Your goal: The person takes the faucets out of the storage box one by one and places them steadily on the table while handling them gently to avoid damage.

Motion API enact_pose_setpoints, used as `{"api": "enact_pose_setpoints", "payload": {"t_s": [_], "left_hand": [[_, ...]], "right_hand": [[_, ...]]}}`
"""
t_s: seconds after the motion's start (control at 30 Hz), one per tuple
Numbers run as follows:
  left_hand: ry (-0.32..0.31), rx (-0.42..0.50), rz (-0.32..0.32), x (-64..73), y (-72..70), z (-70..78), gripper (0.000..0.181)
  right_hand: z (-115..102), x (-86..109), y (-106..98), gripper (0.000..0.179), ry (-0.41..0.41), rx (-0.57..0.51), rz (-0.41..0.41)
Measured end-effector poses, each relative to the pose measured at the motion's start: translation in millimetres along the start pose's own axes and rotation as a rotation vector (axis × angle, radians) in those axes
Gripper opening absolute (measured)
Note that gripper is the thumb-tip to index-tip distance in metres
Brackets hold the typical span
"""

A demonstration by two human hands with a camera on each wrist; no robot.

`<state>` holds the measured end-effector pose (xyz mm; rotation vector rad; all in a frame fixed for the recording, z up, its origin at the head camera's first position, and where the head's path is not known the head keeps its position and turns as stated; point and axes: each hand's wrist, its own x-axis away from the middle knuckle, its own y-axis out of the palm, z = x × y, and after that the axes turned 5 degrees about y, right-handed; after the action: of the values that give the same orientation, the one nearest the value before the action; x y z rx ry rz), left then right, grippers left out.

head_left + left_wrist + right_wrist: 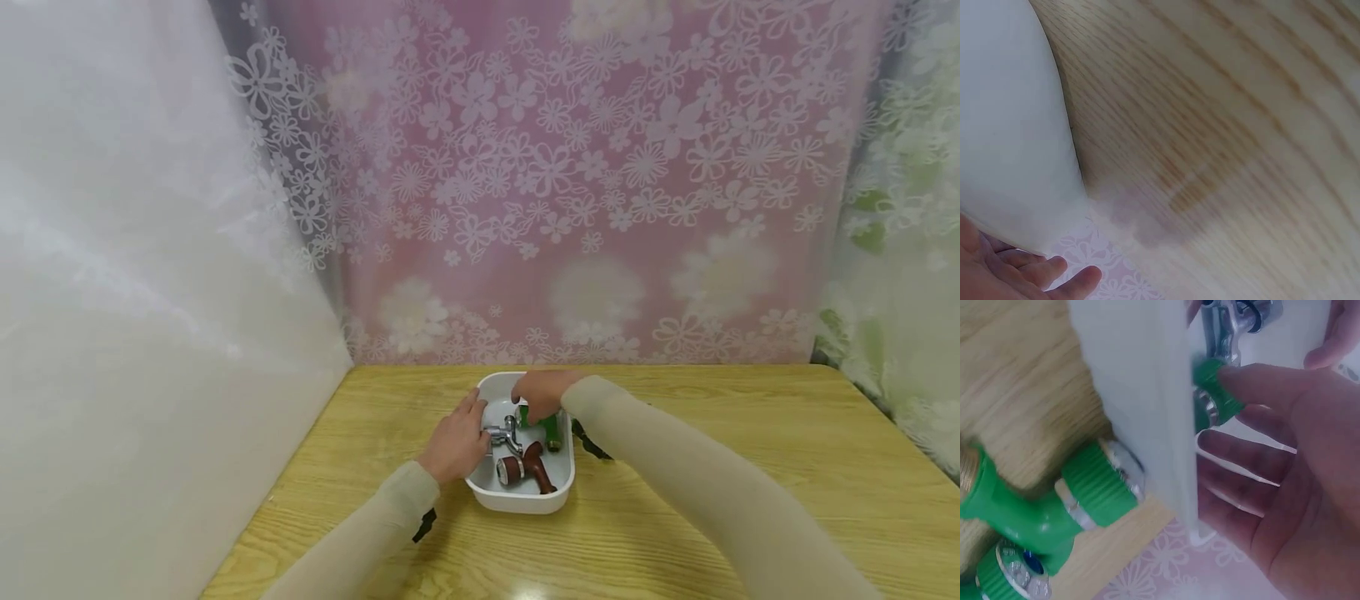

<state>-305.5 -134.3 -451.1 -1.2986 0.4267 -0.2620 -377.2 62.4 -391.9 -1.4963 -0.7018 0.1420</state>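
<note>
A white basin point(517, 502) holds a chrome tap point(508, 435), a brown tap point(534, 467) and a green tap point(551, 429). My left hand point(457, 442) rests along the basin's left rim, fingers stretched forward, and covers one end of the chrome tap. In the left wrist view its fingertips extend past the basin's outer wall point(1010, 125). Reaching over the back right of the basin, my right hand point(543, 393) holds a ribbed green knob point(1216, 397) between thumb and fingers. Its lower fingers point(1244, 453) are spread, in the right wrist view.
Outside the basin wall, close to the right wrist camera, lie green tap parts point(1094, 487) with ribbed knobs; my arm hides that spot in the head view. The wooden table point(750, 433) meets a pink flowered curtain point(585, 183) behind and a white sheet point(150, 292) at left.
</note>
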Motion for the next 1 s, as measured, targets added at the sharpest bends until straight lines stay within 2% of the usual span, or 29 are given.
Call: {"api": "enact_pose_setpoints", "payload": {"t_s": [0.2, 0.43, 0.57, 0.77, 1.0], "left_hand": [[0.009, -0.006, 0.010, 0.5, -0.7, 0.8, 0.054], [-0.001, 0.004, 0.012, 2.5, -0.3, 1.5, 0.054], [0.010, -0.003, 0.024, 2.5, 0.8, 0.9, 0.054], [0.013, -0.009, 0.027, 1.5, 0.1, 0.1, 0.054], [0.022, -0.003, 0.018, 0.3, -0.4, -1.0, 0.054]], "right_hand": [[-5.1, -3.0, 3.3, 0.046, 0.020, 0.000, -0.021], [-7.4, -7.4, 11.7, 0.038, 0.009, 0.038, -0.013], [-6.3, -6.7, 12.5, 0.037, 0.010, 0.020, -0.010], [-6.7, -1.7, 8.0, 0.041, -0.039, -0.004, 0.013], [-7.1, 2.6, 6.0, 0.040, -0.097, 0.026, 0.048]]}}
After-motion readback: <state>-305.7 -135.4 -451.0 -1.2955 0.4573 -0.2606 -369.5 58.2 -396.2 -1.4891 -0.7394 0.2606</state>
